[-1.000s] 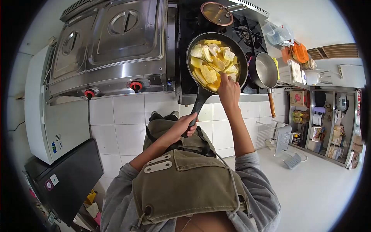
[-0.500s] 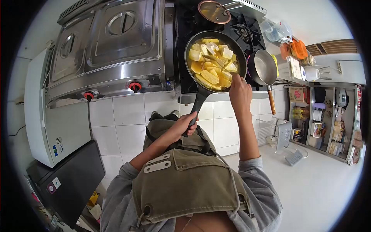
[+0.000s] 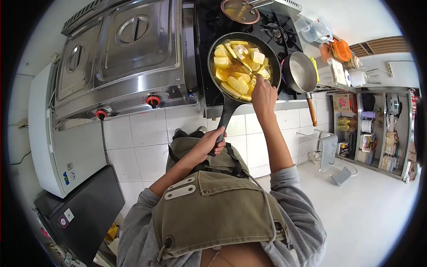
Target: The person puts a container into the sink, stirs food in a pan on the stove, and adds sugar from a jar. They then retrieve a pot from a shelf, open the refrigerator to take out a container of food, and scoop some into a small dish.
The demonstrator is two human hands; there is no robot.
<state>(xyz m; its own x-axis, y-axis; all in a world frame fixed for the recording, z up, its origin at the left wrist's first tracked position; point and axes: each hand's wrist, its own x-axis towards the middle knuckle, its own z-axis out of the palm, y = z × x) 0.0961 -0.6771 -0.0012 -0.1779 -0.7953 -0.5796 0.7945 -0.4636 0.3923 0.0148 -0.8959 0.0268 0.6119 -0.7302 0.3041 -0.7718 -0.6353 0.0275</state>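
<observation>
At the upper left of the frame, a big shiny metal box [image 3: 120, 66]. Just right of it, in the upper middle, a black stove [image 3: 206, 26]. On the stove, a big round black pan [image 3: 276, 60], up the frame from the left hand [image 3: 213, 141] and also reaching above the right hand [image 3: 265, 94]. Long way of the pan set by its straight black handle [image 3: 226, 116], pointing down and a little left in the frame. Right of the pan, just beside it, a small pot [image 3: 302, 73], shiny inside, with a wooden handle [image 3: 312, 111] pointing down too; so not much room for the pan on that side. Just above the pan, at the top of the frame, a dark pot with a see-through lid [image 3: 240, 11], in the way of any push upward. Right arm [image 3: 278, 142] between the two handles. Near the middle of the frame, left hand wrapped snug around the low end of the black handle, much nearer to it than the other hand. Higher up, right hand at the pan's lower right edge, bent in tight, maybe around something thin; cannot tell for sure. Inside the pan, mostly left of the right hand, lots of wet yellow chunks [image 3: 238, 84], some flat, some tipped.
</observation>
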